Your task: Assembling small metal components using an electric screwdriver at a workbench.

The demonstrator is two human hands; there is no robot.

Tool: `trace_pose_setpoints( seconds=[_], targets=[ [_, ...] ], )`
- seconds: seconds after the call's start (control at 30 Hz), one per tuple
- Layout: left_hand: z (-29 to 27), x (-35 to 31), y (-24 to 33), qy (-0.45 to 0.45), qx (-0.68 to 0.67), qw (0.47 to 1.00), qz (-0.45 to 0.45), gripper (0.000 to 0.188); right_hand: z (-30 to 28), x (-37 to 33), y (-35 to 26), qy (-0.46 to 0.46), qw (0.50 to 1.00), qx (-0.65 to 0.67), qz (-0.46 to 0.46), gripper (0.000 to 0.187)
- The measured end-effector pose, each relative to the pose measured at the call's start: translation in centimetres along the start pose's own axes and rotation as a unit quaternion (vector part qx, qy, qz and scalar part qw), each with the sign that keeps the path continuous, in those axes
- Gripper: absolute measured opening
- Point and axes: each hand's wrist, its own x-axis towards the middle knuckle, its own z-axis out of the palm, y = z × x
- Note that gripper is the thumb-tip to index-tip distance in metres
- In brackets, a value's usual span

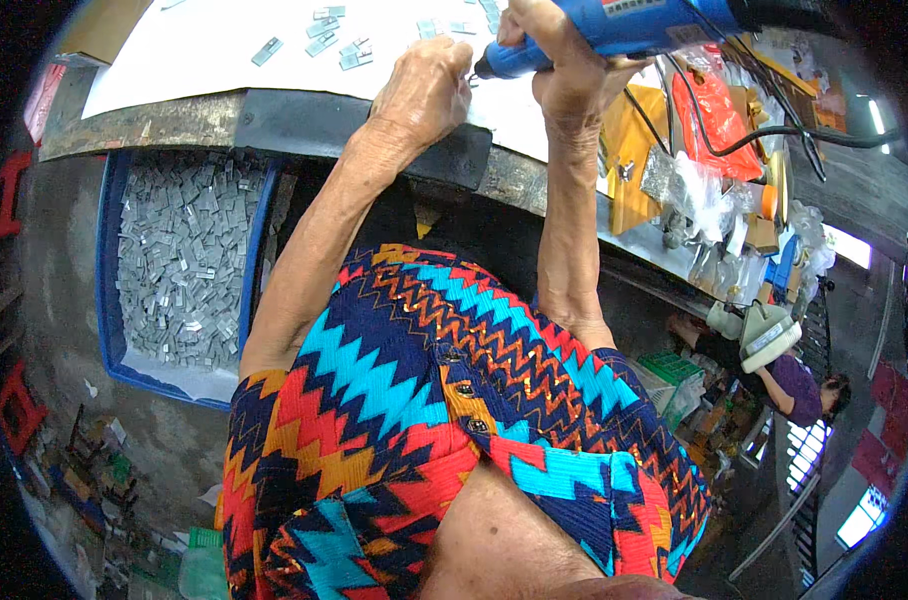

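Observation:
My right hand [571, 70] is wrapped round a blue electric screwdriver [624, 25] held level over the white tabletop [204, 60]. Its dark tip points left, at the fingers of my left hand [426, 88]. Those fingers are pinched together right by the tip; what they hold is hidden. Several small grey metal pieces [323, 43] lie scattered on the white surface to the left of my hands and beyond them.
A blue crate [105, 270] full of similar grey pieces sits below the table's worn edge [174, 125]. Black cables [774, 132] hang at the right, near a red plastic bag [719, 125] and clutter. Another person [799, 390] is at the far right.

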Motion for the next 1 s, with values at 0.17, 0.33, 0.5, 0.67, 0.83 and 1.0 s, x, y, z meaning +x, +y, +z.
trace_pose_setpoints(
  seconds=[0.17,0.33,0.5,0.67,0.83,1.0],
  targets=[
    [-0.3,0.3,0.7,-0.030,0.010,0.999,-0.028,0.007,0.7,0.6,-1.5,0.014,0.995,-0.019,0.100,0.013],
    [0.2,0.3,0.4,-0.007,0.011,1.000,-0.019,0.009,0.1,0.6,-0.6,0.006,0.998,0.012,0.062,0.012],
    [0.3,0.1,0.1,0.013,0.020,1.000,-0.008,0.011,0.0,0.2,0.0,0.005,0.996,0.013,0.086,0.015],
    [-0.2,0.4,0.4,-0.058,-0.004,0.998,-0.027,0.007,-0.3,0.1,0.5,0.006,0.999,0.012,0.043,0.021],
    [0.0,0.0,0.6,-0.014,-0.002,1.000,-0.006,0.011,-1.1,0.5,0.7,-0.058,0.997,-0.041,0.022,0.025],
    [-0.3,0.1,0.9,-0.020,0.008,1.000,0.007,0.013,-0.8,0.2,-0.1,-0.038,0.999,0.008,-0.007,0.026]
  ],
)
